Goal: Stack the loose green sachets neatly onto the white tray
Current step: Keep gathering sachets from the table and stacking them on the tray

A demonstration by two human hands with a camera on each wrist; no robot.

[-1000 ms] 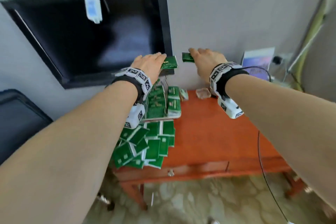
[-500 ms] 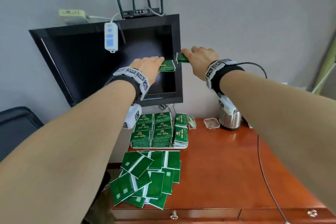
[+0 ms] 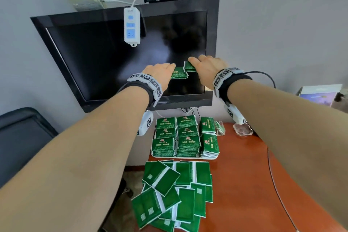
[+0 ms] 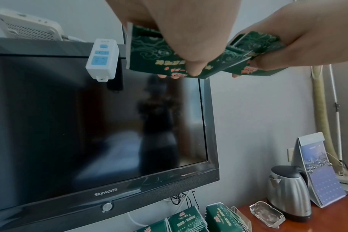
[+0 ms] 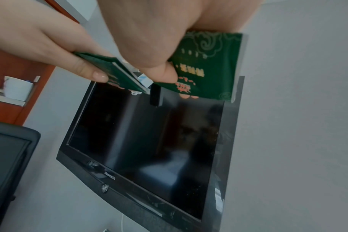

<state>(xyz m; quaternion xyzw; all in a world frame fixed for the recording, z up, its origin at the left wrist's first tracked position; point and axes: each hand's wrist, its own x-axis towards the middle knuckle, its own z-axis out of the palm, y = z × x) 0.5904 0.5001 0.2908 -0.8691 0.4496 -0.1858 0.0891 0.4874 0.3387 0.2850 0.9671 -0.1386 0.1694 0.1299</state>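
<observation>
A black television (image 3: 128, 58) hung on the wall behind the fingers, a white power strip (image 3: 132, 26) dangling over its screen. Below them to the right, a steel kettle (image 4: 289, 192) and glass ashtray (image 4: 267, 213) stood on the counter (image 3: 244, 184).

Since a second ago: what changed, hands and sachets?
Mostly the head camera tilted down, bringing more of the desk into view. Left hand and right hand stayed raised before the TV, each still pinching green sachets. Tray stacks and loose pile unchanged.
</observation>
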